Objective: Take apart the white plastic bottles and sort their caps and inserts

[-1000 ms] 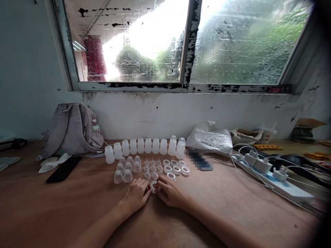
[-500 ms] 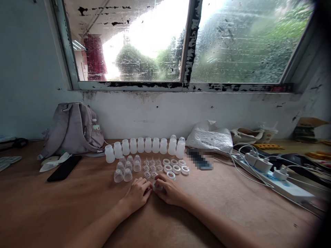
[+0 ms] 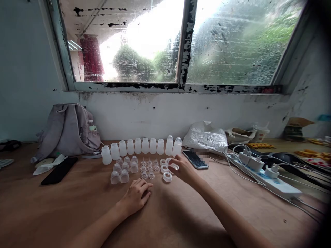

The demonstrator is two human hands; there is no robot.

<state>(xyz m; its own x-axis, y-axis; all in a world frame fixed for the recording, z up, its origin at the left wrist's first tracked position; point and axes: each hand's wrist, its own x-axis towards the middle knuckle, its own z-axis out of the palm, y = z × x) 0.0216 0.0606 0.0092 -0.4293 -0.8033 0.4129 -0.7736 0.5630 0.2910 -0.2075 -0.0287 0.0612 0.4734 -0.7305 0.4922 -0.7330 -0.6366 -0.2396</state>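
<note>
My left hand point(image 3: 137, 195) lies on the brown table with its fingers apart and holds nothing, just below the clear nipple-like pieces point(image 3: 149, 168). Over the group of white rings, my right hand point(image 3: 182, 168) has its fingers closed round a white ring point(image 3: 174, 166). One loose white ring point(image 3: 167, 177) lies in front of that group. Left of the clear pieces stand several clear domed caps point(image 3: 124, 176). Behind them runs a row of frosted bottles point(image 3: 138, 146); the two at its right end have clear caps on top point(image 3: 170, 138).
A phone point(image 3: 196, 159) lies right of my right hand, with a silvery bag point(image 3: 207, 136) behind it. A power strip point(image 3: 279, 186) with chargers and cables is at the right. A grey backpack point(image 3: 69, 131) and a black phone point(image 3: 59, 171) are at the left.
My right hand has moved right and away from my left hand, to the rings. My left hand has stayed nearly in place, its fingers now apart. The camera view has shifted slightly.
</note>
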